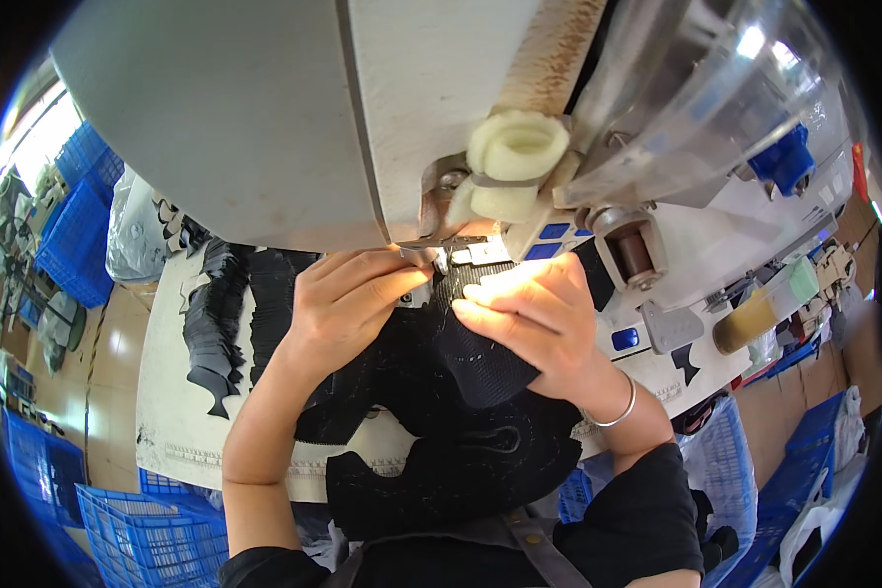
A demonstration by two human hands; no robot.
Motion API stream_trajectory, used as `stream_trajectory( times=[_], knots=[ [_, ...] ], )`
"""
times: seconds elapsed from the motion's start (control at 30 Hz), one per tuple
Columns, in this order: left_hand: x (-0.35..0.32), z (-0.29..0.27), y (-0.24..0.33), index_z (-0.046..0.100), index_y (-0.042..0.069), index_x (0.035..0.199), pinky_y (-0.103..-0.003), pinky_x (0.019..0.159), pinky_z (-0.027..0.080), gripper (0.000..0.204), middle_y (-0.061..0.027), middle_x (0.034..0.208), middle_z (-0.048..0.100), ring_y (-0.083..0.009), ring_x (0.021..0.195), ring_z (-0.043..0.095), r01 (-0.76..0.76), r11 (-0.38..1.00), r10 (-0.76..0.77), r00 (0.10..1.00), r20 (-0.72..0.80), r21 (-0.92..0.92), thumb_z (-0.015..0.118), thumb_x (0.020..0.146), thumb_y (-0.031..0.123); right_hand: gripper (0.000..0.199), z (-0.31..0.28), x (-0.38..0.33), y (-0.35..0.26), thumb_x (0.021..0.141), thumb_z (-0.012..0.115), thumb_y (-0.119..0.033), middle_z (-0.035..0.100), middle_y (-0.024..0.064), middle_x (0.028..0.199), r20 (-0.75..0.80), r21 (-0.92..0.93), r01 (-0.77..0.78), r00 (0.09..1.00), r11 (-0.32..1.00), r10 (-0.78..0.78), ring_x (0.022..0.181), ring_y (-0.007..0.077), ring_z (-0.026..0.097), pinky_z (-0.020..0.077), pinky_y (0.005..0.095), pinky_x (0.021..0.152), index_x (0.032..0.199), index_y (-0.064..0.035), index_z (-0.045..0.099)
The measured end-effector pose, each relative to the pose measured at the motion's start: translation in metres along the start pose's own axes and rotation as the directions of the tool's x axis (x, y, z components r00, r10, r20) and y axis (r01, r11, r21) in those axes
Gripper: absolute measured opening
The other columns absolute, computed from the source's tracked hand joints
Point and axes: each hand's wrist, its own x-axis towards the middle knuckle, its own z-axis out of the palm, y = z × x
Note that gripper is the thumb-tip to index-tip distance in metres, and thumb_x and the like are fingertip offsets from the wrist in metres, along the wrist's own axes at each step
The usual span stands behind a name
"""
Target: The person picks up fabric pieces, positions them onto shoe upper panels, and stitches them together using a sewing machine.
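Observation:
A black mesh fabric piece (482,370) runs up under the lit needle area of a sewing machine (245,127). My right hand (544,318), with a silver bangle at the wrist, pinches the right edge of this piece just below the needle area. To the left of the needle, my left hand (343,299) has its fingers closed together, the tips beside the small metal parts; what they hold is too small and hidden to name. More black fabric (461,470) with curved edges and a slot drapes over the near edge of the table, towards my lap.
Stacks of black cut pieces (216,323) lie on the white table (171,431) at left. A thread bobbin (632,250) and a clear plastic shield (696,108) sit at the machine's right. Blue crates (152,534) stand on the floor at left; a plastic-lined basket (720,461) stands at right.

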Motion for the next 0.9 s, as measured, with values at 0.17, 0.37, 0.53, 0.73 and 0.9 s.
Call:
stream_trajectory(
  times=[0.17,0.37,0.53,0.73,0.9],
  knots=[
    [0.018,-0.027,0.017,0.071,0.006,0.09,-0.03,0.066,0.052,0.018,-0.0056,0.086,0.069,-0.0231,0.075,0.067,0.124,0.992,-0.129,0.973,0.189,0.038,0.076,0.073,0.004,0.039,-0.002,-0.003,0.012,0.065,0.072,-0.01,0.063,0.0013,0.097,0.054,0.126,-0.136,0.99,0.983,0.13,0.096,0.0277,0.058,0.0393,0.0425,0.081,0.104,-0.0101,0.07],
    [0.017,-0.051,0.004,0.07,0.001,0.11,-0.022,0.07,0.049,0.026,-0.0049,0.085,0.07,-0.005,0.076,0.058,0.875,0.339,-0.452,0.473,0.756,-0.345,0.073,0.086,0.013,0.02,-0.017,0.01,-0.022,0.067,0.069,-0.01,0.059,-0.0002,0.086,0.099,-0.323,0.106,0.992,0.941,-0.078,0.082,0.0164,0.058,0.0435,0.0397,0.082,0.086,-0.008,0.068],
    [0.01,-0.05,-0.006,0.07,0.001,0.112,-0.021,0.068,0.047,0.022,-0.0048,0.09,0.07,-0.0053,0.077,0.058,0.761,0.522,-0.527,0.643,0.555,-0.386,0.066,0.091,0.009,0.01,-0.002,0.001,-0.025,0.071,0.073,-0.009,0.064,-0.0004,0.086,-0.007,-0.305,0.124,0.991,0.944,-0.132,0.077,0.0121,0.061,0.0431,0.0347,0.084,0.08,-0.0091,0.069],
    [-0.04,-0.107,-0.026,0.061,0.007,0.124,-0.038,0.093,0.046,0.049,-0.0112,0.113,0.066,-0.0301,0.103,0.06,0.521,0.743,-0.665,0.507,0.547,0.42,0.073,0.077,0.007,0.017,0.01,-0.004,-0.011,0.067,0.077,-0.009,0.067,0.0004,0.089,-0.076,-0.251,0.04,0.995,0.967,-0.061,0.077,0.0147,0.062,0.0414,0.0358,0.084,0.083,-0.008,0.072],
    [-0.122,-0.119,0.019,0.056,0.006,0.13,-0.045,0.105,0.039,0.057,-0.0188,0.124,0.061,-0.0349,0.121,0.053,0.506,0.693,-0.721,0.494,0.487,0.513,0.074,0.076,0.009,0.017,0.008,0.0,-0.012,0.067,0.075,-0.007,0.066,-0.0003,0.09,-0.029,-0.24,0.055,0.998,0.969,-0.064,0.079,0.016,0.062,0.0435,0.0371,0.082,0.084,-0.0074,0.071]
  ],
)
